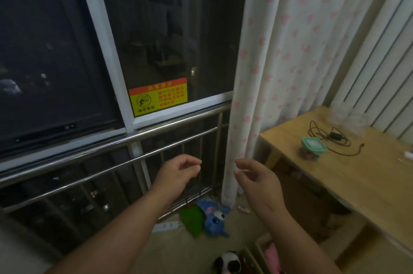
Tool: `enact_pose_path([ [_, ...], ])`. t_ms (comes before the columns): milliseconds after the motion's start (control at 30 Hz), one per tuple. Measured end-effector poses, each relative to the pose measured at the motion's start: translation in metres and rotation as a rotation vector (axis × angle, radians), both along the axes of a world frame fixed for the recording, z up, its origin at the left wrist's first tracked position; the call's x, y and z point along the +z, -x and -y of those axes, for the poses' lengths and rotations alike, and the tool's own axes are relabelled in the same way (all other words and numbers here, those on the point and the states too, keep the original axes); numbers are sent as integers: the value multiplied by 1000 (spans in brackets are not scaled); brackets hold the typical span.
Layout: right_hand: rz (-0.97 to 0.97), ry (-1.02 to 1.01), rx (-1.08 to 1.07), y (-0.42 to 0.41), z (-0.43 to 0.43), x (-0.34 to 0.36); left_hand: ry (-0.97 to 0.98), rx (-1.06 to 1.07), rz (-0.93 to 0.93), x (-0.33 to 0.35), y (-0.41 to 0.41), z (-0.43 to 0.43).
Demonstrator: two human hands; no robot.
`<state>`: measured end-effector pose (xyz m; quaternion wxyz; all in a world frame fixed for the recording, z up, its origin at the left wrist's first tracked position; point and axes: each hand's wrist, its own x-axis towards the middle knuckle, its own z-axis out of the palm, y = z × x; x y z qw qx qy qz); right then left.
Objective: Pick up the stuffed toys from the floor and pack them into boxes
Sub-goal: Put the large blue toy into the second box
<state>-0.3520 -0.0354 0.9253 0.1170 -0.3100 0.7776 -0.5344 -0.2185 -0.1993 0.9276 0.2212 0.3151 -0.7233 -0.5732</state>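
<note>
Packing status: early, by my reading.
- Left hand (178, 173) and right hand (257, 181), mid-frame: fingers loosely curled, holding nothing.
- Blue stuffed toy (214, 218) and green toy (193, 221), lower centre: on the floor by the railing (156, 130), unpacked.
- Black-and-white toy (228, 264), bottom edge: next to a box (260, 245). I cannot tell if it is packed.
- Something pink (271, 251): already in the box.

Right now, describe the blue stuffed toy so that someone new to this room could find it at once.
Follow the pink-heart curtain down to the floor, where it meets the metal railing. The blue stuffed toy lies at its foot, beside a green toy. It alone is blue, with big round eyes; the black-and-white toy sits nearer the camera.
</note>
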Motion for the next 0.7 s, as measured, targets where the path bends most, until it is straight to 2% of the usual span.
enact_pose_path([
  [200,49,-43,-49,5,10,-14,-18,-58,31,-12,16,22],
  [433,69,-94,-87,59,41,-34,-45,-88,64,-34,66,48],
  [700,140,-160,-99,138,103,-107,-41,-39,98,-105,156,109],
])
